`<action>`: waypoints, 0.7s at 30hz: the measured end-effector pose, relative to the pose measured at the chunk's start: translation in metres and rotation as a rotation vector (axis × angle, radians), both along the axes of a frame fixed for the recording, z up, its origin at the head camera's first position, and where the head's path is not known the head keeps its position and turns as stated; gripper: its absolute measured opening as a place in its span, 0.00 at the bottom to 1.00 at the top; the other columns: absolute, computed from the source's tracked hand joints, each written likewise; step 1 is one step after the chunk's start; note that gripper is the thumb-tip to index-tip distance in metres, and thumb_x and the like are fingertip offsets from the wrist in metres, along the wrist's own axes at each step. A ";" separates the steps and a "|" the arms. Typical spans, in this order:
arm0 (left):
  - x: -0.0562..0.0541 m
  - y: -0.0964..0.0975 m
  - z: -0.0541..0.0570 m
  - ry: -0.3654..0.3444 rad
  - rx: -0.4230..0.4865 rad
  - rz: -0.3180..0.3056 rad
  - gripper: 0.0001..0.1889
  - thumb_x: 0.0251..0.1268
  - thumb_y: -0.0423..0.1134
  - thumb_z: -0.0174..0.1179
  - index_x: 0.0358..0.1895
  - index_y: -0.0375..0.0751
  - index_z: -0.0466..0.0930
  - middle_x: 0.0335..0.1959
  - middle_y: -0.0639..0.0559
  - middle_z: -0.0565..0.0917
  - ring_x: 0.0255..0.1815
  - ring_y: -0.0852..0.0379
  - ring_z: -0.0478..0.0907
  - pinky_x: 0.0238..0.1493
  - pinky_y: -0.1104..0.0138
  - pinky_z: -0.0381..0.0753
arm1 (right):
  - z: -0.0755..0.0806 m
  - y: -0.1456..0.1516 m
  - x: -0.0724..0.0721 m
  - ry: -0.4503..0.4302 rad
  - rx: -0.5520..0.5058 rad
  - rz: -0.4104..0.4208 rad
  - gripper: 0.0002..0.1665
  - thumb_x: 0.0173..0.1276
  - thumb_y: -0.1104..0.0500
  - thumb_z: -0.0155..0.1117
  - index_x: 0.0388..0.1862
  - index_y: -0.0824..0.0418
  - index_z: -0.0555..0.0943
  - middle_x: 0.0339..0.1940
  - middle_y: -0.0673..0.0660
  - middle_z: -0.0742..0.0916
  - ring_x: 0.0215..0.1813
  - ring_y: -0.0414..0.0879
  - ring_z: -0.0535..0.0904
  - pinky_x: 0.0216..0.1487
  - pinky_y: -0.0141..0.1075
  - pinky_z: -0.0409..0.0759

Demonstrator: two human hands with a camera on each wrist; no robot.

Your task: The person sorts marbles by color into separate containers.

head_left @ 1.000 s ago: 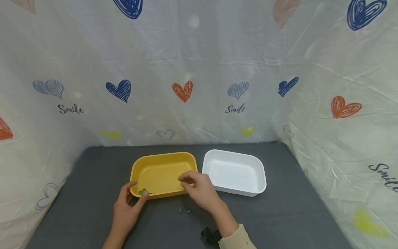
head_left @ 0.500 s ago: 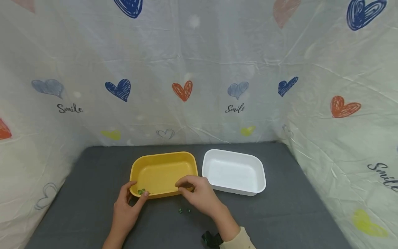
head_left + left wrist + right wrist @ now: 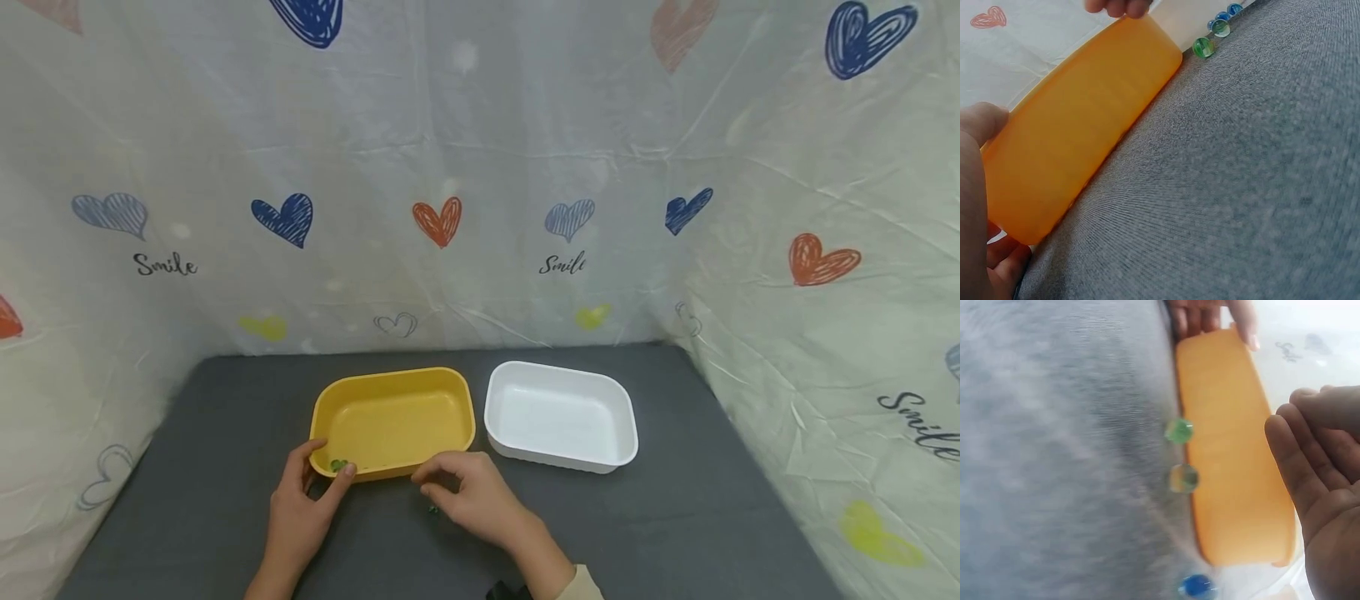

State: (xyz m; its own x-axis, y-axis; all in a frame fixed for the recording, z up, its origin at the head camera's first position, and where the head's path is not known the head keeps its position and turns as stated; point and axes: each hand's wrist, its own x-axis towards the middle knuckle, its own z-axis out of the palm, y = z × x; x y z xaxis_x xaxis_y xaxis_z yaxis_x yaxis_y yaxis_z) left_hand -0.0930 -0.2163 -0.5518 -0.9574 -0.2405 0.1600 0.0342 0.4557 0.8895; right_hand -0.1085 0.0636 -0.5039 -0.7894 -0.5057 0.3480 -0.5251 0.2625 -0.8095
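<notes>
My left hand [image 3: 297, 510] holds the near left corner of a yellow plastic tray [image 3: 397, 417], its thumb on the rim. A few green marbles [image 3: 339, 465] lie inside that corner. My right hand [image 3: 480, 500] hovers in front of the tray's near right side, over the cloth. A marble [image 3: 432, 509] shows just below its fingertips. In the right wrist view the right fingers are nearly straight and hold nothing. That view has a green marble [image 3: 1179, 430], a clear marble [image 3: 1184, 478] and a blue marble [image 3: 1198, 585] on the cloth beside the tray.
A white tray [image 3: 561, 417] stands to the right of the yellow one, a narrow gap between them. Grey cloth [image 3: 675, 517] covers the table. A white curtain [image 3: 480, 275] printed with hearts hangs behind and at both sides. A dark object [image 3: 508, 590] sits by the right wrist.
My right hand has moved back from over the yellow tray's near rim toward the marbles in front, now covering one of them. The left hand keeps its place on the tray.
</notes>
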 end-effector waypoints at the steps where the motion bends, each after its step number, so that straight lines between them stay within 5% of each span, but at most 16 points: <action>1: 0.000 0.000 0.000 0.001 0.000 0.000 0.37 0.75 0.52 0.74 0.78 0.41 0.68 0.81 0.33 0.69 0.81 0.34 0.69 0.74 0.40 0.69 | -0.002 0.000 0.001 -0.002 0.002 -0.001 0.11 0.73 0.69 0.76 0.49 0.57 0.92 0.47 0.45 0.93 0.51 0.35 0.88 0.55 0.34 0.87; 4: -0.001 0.000 -0.001 0.002 -0.003 0.002 0.37 0.75 0.52 0.74 0.77 0.41 0.68 0.81 0.33 0.69 0.81 0.34 0.69 0.75 0.44 0.70 | -0.010 0.002 0.002 -0.022 -0.004 0.010 0.12 0.73 0.70 0.75 0.51 0.59 0.91 0.47 0.49 0.94 0.51 0.38 0.89 0.55 0.33 0.87; 9: -0.001 -0.001 -0.001 0.004 -0.003 0.003 0.37 0.74 0.53 0.74 0.77 0.41 0.68 0.81 0.34 0.69 0.81 0.35 0.69 0.70 0.78 0.65 | -0.019 0.003 0.003 -0.061 -0.005 0.024 0.15 0.73 0.71 0.75 0.55 0.61 0.89 0.49 0.50 0.93 0.53 0.41 0.90 0.56 0.34 0.87; 11: -0.001 -0.001 -0.002 0.005 0.000 0.001 0.37 0.75 0.53 0.74 0.77 0.42 0.68 0.81 0.34 0.69 0.81 0.35 0.69 0.65 0.84 0.62 | -0.021 0.003 0.003 -0.070 0.005 0.021 0.16 0.72 0.72 0.75 0.55 0.61 0.89 0.50 0.49 0.93 0.53 0.40 0.89 0.56 0.34 0.87; 17: 0.000 -0.001 -0.002 0.010 0.005 -0.001 0.37 0.75 0.53 0.74 0.77 0.41 0.69 0.80 0.34 0.70 0.80 0.35 0.70 0.61 0.88 0.60 | -0.029 0.006 0.001 -0.086 0.051 0.033 0.15 0.73 0.71 0.75 0.56 0.61 0.89 0.51 0.52 0.93 0.53 0.37 0.89 0.57 0.34 0.86; 21: -0.001 0.000 -0.001 0.002 -0.003 0.003 0.37 0.75 0.52 0.74 0.77 0.41 0.68 0.80 0.34 0.70 0.81 0.36 0.69 0.71 0.78 0.66 | -0.033 0.008 -0.001 -0.068 0.090 0.046 0.15 0.73 0.70 0.76 0.56 0.60 0.89 0.51 0.51 0.93 0.54 0.36 0.88 0.58 0.33 0.86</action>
